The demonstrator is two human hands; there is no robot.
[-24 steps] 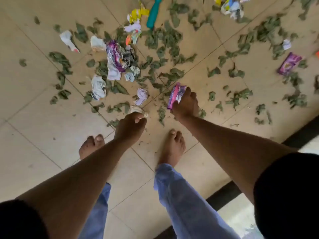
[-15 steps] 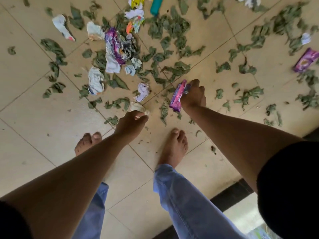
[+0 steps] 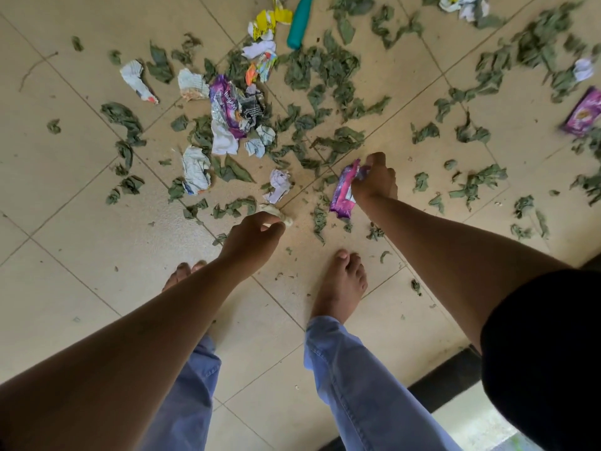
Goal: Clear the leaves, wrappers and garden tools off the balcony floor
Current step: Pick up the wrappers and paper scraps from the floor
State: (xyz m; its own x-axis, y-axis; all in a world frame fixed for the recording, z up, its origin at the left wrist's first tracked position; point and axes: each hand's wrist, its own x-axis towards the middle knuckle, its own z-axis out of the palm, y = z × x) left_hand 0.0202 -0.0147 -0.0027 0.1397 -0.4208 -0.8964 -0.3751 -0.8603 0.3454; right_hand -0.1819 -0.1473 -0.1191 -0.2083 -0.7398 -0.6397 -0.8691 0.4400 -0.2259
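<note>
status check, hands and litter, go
Right hand grips purple wrapper. Left hand pinches pale scrap. Leaves, wrappers, teal tool handle on floor.

Green leaves [image 3: 325, 76], wilted and torn, lie scattered over the tiled floor ahead of my feet, thickest around the middle and out to the right. Among them sit crumpled wrappers: a big purple-and-silver one [image 3: 229, 109] in the middle, a yellow one [image 3: 268, 22] farther off, white and pale blue scraps [image 3: 195, 169] to the left, and a flat purple packet [image 3: 583, 113] at the far right. A teal tool handle [image 3: 300, 22] lies at the top edge. A purple wrapper [image 3: 344, 193] hangs pinched in my right hand [image 3: 374, 180]; a small pale crumpled scrap [image 3: 276, 213] sits at the fingertips of my left hand [image 3: 252, 240].
</note>
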